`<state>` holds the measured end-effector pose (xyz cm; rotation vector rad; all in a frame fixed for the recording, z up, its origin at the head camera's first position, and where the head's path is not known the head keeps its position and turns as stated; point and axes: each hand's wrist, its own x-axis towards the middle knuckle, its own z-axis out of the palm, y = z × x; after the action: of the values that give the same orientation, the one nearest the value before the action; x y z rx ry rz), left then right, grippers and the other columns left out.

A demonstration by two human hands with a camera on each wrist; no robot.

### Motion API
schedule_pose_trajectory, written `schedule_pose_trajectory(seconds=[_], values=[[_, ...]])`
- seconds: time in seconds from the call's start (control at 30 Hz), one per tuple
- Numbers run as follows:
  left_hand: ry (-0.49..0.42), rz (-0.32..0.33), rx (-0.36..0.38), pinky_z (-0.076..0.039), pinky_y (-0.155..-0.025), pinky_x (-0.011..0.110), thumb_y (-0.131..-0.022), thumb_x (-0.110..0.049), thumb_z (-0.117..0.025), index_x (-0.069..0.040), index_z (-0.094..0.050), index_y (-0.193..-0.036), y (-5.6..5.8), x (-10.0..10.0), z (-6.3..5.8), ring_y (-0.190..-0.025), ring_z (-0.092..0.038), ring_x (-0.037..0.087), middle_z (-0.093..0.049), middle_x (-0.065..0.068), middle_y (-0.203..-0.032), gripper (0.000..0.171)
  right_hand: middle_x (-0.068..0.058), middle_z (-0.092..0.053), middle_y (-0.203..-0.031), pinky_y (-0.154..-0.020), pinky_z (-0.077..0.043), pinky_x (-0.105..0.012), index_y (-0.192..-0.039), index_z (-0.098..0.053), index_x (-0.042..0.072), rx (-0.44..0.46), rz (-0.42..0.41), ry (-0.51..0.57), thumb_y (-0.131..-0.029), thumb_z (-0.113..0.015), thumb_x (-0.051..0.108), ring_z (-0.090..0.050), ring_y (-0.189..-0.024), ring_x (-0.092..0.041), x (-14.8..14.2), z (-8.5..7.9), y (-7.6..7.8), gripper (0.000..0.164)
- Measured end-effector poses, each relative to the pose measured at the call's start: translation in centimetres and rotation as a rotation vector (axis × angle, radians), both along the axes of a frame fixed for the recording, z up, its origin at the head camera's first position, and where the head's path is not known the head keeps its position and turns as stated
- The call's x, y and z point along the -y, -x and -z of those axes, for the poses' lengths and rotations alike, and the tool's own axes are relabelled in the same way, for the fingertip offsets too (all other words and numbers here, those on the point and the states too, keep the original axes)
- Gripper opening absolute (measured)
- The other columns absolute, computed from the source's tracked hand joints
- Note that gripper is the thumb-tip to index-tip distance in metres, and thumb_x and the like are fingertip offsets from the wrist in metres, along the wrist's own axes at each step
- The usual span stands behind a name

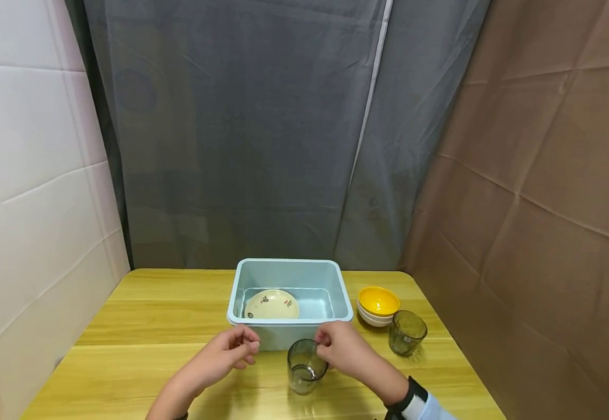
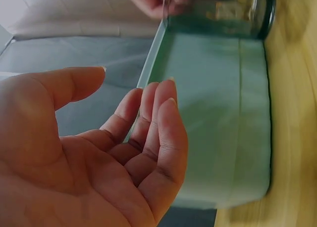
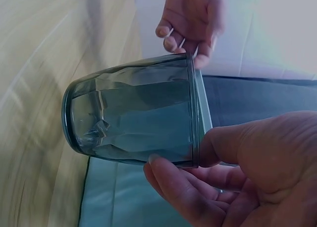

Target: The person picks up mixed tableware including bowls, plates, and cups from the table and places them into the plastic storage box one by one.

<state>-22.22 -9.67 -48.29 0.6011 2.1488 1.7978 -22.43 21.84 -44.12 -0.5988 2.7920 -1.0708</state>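
A smoky drinking glass (image 1: 301, 373) is pinched at its rim by my right hand (image 1: 347, 350), just in front of the basin. Seen from the right wrist, the thumb and fingers grip the rim of that glass (image 3: 133, 113). My left hand (image 1: 227, 357) is left of the glass, apart from it, with fingers loosely bent and nothing in them. In the left wrist view its palm (image 2: 84, 172) faces up beside the basin wall. Inside the pale blue basin (image 1: 290, 338) lies a cream plate (image 1: 272, 304) with small floral prints.
To the right of the basin, a yellow bowl (image 1: 379, 300) sits stacked on white bowls (image 1: 373, 317). A second smoky glass (image 1: 407, 333) stands close beside them. The wooden table (image 1: 168, 326) is bounded by a grey curtain (image 1: 241, 140) behind and cloth walls at both sides.
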Motion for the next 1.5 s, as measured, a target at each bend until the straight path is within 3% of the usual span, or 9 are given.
schedule_pose_trajectory(seconds=[0.3,0.53,0.9,1.13,1.27,1.37,1.5], values=[[0.032,-0.001,-0.018,-0.062,-0.078,0.041,-0.111,-0.019,-0.066,0.002,-0.069,-0.121,-0.9,-2.4,-0.2,-0.098,-0.068,0.026,-0.070,0.005,-0.103,0.024,0.002,-0.067,-0.076,-0.049,-0.057,-0.027,-0.092,-0.069,0.004,-0.006,0.004,0.031,-0.089,-0.071,-0.007,-0.063,-0.059,-0.012,2.1,0.8,0.3,0.011],[0.061,-0.071,-0.020,-0.064,-0.074,0.044,-0.106,-0.015,-0.073,0.001,-0.071,-0.116,-1.7,-3.7,0.3,-0.091,-0.065,0.022,-0.070,0.006,-0.101,0.019,0.002,-0.065,-0.072,-0.048,-0.056,-0.027,-0.090,-0.067,0.004,-0.005,0.025,0.054,-0.087,-0.072,-0.008,-0.062,-0.057,-0.011,2.8,1.6,-0.2,0.013],[0.136,-0.223,-0.167,-0.061,-0.060,0.028,-0.092,-0.001,-0.080,0.000,-0.070,-0.106,-2.0,-5.2,0.8,-0.076,-0.067,0.016,-0.068,0.003,-0.092,0.017,0.002,-0.065,-0.072,-0.048,-0.057,-0.025,-0.088,-0.067,0.006,-0.036,0.073,0.089,-0.082,-0.071,-0.010,-0.063,-0.059,-0.010,3.6,2.0,-0.8,0.018],[0.223,-0.286,-0.295,-0.058,-0.059,0.024,-0.084,0.001,-0.079,-0.005,-0.073,-0.098,-1.5,-5.5,1.0,-0.075,-0.066,0.009,-0.070,-0.004,-0.086,0.017,0.001,-0.066,-0.072,-0.049,-0.059,-0.026,-0.088,-0.066,0.004,0.002,0.063,0.155,-0.082,-0.070,-0.011,-0.065,-0.058,-0.012,3.8,2.4,-0.8,0.017],[0.288,-0.316,-0.386,-0.057,-0.063,0.024,-0.079,0.003,-0.079,-0.008,-0.074,-0.094,-1.2,-5.6,0.8,-0.073,-0.064,0.004,-0.070,-0.008,-0.082,0.019,0.003,-0.065,-0.071,-0.049,-0.058,-0.026,-0.088,-0.066,0.006,-0.023,0.054,0.153,-0.082,-0.071,-0.009,-0.064,-0.056,-0.010,3.8,2.3,-0.9,0.017],[0.329,-0.313,-0.420,-0.055,-0.066,0.026,-0.078,0.003,-0.080,-0.010,-0.075,-0.092,-1.0,-5.4,0.6,-0.073,-0.062,0.003,-0.069,-0.010,-0.080,0.020,0.004,-0.065,-0.073,-0.049,-0.057,-0.026,-0.090,-0.067,0.007,-0.019,0.037,0.159,-0.086,-0.073,-0.005,-0.065,-0.054,-0.012,3.6,2.3,-1.1,0.013],[0.359,-0.247,-0.401,-0.054,-0.066,0.028,-0.081,0.002,-0.082,-0.010,-0.076,-0.093,-0.8,-4.8,-0.1,-0.075,-0.061,0.005,-0.071,-0.007,-0.081,0.019,0.004,-0.067,-0.080,-0.050,-0.057,-0.027,-0.094,-0.070,0.010,0.025,-0.001,0.179,-0.099,-0.077,0.010,-0.071,-0.059,-0.019,2.8,2.3,-1.2,0.009]])
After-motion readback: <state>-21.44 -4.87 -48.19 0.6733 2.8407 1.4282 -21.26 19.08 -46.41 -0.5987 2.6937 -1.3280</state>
